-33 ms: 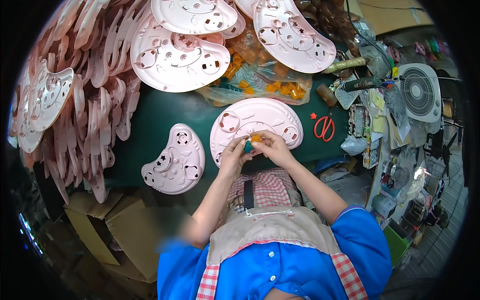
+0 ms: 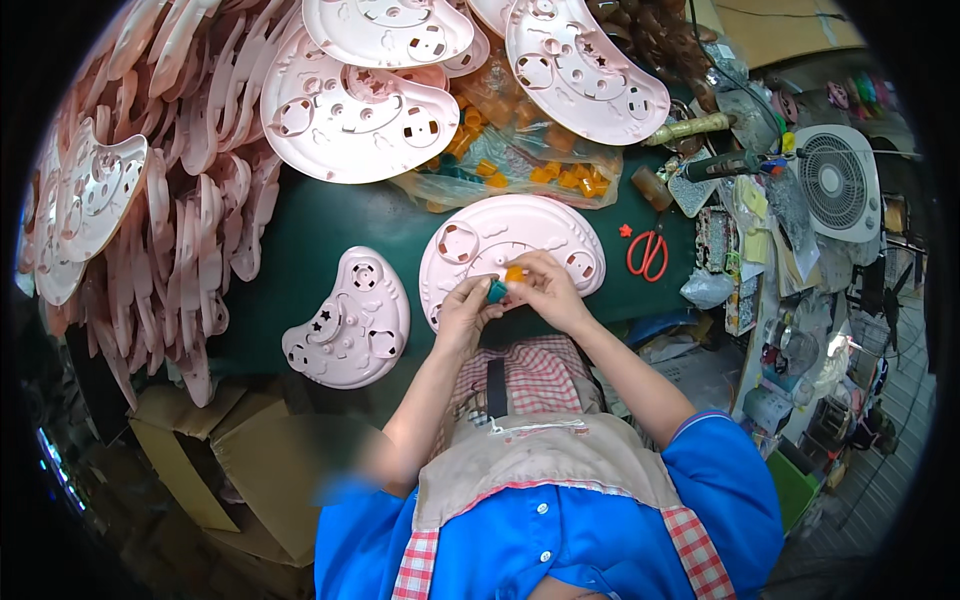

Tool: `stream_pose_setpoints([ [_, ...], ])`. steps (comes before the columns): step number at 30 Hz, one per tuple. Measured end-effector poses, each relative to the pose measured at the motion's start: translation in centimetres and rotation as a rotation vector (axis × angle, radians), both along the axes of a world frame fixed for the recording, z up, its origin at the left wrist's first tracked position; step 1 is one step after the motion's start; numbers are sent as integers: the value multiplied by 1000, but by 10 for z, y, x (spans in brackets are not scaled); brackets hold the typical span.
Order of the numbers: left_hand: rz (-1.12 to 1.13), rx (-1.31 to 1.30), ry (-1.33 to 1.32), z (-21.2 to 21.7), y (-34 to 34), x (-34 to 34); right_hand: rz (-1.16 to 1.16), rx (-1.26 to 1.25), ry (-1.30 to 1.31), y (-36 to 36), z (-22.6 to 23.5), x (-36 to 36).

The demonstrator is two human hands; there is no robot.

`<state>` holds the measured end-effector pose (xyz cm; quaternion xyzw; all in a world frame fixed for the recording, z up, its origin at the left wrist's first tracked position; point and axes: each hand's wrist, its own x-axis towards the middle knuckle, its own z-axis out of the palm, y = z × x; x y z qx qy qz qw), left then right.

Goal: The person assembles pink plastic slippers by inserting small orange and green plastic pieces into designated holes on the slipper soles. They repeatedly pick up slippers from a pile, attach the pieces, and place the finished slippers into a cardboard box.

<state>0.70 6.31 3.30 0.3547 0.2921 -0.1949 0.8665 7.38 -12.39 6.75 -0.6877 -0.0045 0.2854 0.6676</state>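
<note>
In front of me my left hand [image 2: 464, 312] pinches a small teal-green plastic piece [image 2: 496, 291] between thumb and fingers. Close beside it, my right hand [image 2: 551, 296] grips a small orange plastic piece [image 2: 515, 273]; its fingertips hide part of it. Both hands meet over the near edge of a pale pink curved plastic panel [image 2: 512, 217], which lies on the green tabletop [image 2: 335, 215]. The panel has molded recesses and cut-out holes. A second pink panel [image 2: 382, 290], with star-shaped holes, lies to the left, untouched.
Stacked pink panels [image 2: 215, 195] fill the left side, with more panels [image 2: 358, 135] at the back. Behind my work sits a clear bag [image 2: 520, 170] of orange and green pieces. Red-handled scissors [image 2: 649, 257] and a red star piece [image 2: 626, 231] lie right; farther off stands a fan [image 2: 838, 185].
The fingers of my right hand have shifted slightly up, and more of the orange and teal-green pieces shows between my hands. Everything else stays in place.
</note>
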Motion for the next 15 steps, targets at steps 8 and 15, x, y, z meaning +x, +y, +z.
stream_pose_setpoints([
  [8, -223, 1490, -795, -29, -10, 41, 103, -513, -918, -20, -35, 11],
  [15, -288, 1439, -957, -28, -14, 53, 158, -756, -783, -19, -33, 17],
])
